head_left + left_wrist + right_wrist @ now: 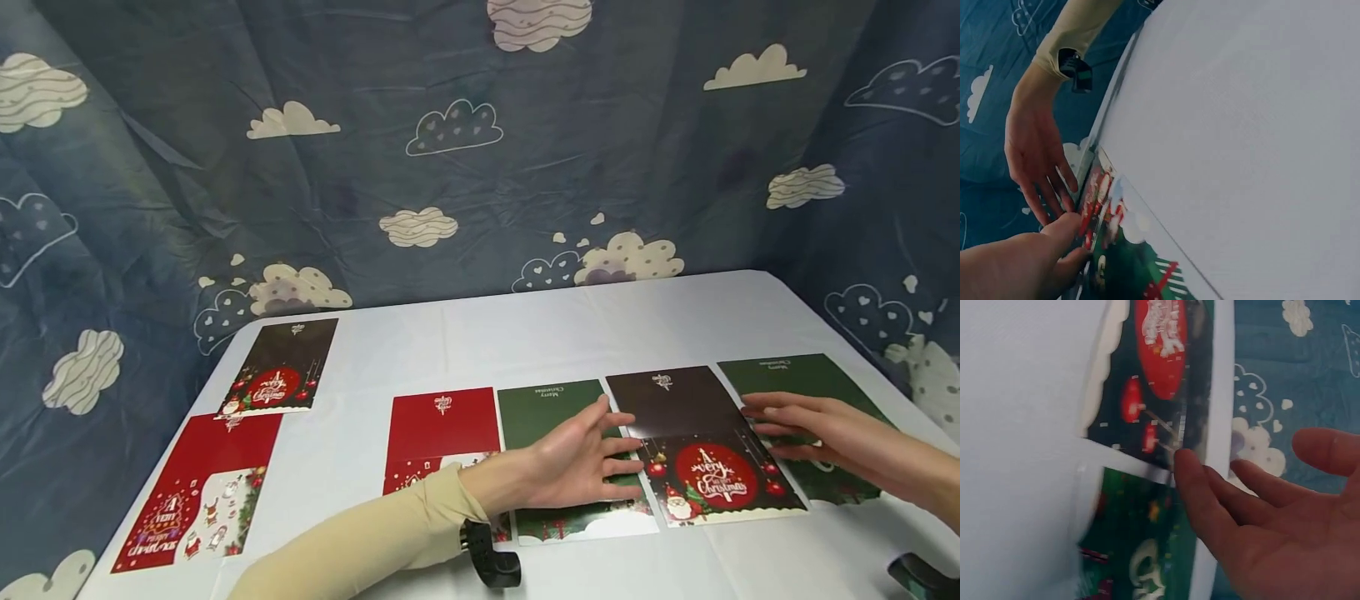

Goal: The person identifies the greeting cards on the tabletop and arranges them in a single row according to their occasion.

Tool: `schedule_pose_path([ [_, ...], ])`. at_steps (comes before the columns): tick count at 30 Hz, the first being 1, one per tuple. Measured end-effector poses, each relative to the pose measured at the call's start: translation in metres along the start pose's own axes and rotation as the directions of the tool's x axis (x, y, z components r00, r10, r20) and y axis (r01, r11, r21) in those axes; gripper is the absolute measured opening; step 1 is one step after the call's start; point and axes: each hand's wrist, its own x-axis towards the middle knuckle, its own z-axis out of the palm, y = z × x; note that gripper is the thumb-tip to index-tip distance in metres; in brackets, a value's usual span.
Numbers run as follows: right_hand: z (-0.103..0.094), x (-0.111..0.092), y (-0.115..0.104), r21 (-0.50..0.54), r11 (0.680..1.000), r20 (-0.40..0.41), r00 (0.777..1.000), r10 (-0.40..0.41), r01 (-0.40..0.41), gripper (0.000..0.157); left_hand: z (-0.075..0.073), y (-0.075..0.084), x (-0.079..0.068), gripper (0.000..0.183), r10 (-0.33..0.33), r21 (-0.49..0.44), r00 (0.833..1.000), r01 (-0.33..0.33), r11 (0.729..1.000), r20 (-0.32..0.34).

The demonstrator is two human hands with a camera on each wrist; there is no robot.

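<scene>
A dark brown Christmas card (705, 446) lies unfolded on the white table, with a red circle and white lettering. My left hand (562, 458) is over the green card (551, 408) on its left, fingers spread and pointing at the dark card's left edge. On the other side my right hand (825, 425) is above a second green card (787, 379), fingertips near the dark card's right edge. In the right wrist view, the right hand (1285, 519) has its fingers extended and holds nothing. Whether any fingertip touches a card, I cannot tell.
A red card (442, 425) lies partly behind my left forearm. Another red card (198, 492) and another dark card (281, 367) lie at the table's left side, their edges meeting or slightly overlapping. A blue cloud-patterned curtain (360, 167) surrounds the white table (337, 492).
</scene>
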Motion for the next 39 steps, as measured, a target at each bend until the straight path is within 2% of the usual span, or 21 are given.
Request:
schedule_pose_path([
  [7,0.004,0.003,0.006,-0.011,1.0,-0.016,1.0,-0.015,0.015,0.063,-0.002,-0.004,0.001,0.076,0.042,0.029,0.999,-0.041,0.999,-0.022],
  [15,0.007,0.008,0.01,-0.037,0.999,-0.03,0.999,-0.041,0.04,0.063,-0.003,-0.009,0.005,0.073,0.06,0.104,0.998,-0.061,0.993,0.018],
  [19,0.005,0.013,0.023,-0.024,0.997,-0.065,0.996,-0.068,0.067,0.063,-0.004,-0.011,0.007,0.071,0.089,0.093,0.996,-0.089,0.992,0.005],
  [24,0.003,0.019,0.041,0.045,0.994,-0.176,0.98,-0.095,0.104,0.064,-0.003,-0.016,0.006,0.07,0.122,0.096,0.992,-0.123,0.988,0.013],
  [26,0.003,0.019,0.04,0.065,0.99,-0.206,0.973,-0.106,0.122,0.063,-0.001,-0.018,0.006,0.071,0.135,0.104,0.991,-0.136,0.985,0.016],
  [30,0.003,0.015,0.029,0.059,0.986,-0.215,0.966,-0.142,0.158,0.061,0.002,-0.018,0.004,0.073,0.17,0.088,0.985,-0.168,0.982,-0.018],
  [33,0.004,0.011,0.02,0.054,0.982,-0.208,0.964,-0.166,0.18,0.063,0.003,-0.016,0.002,0.073,0.194,0.062,0.98,-0.191,0.98,-0.046],
  [39,0.006,0.01,0.004,0.071,0.977,-0.179,0.967,-0.184,0.199,0.068,0.002,-0.01,-0.005,0.074,0.224,0.032,0.973,-0.223,0.974,-0.056],
])
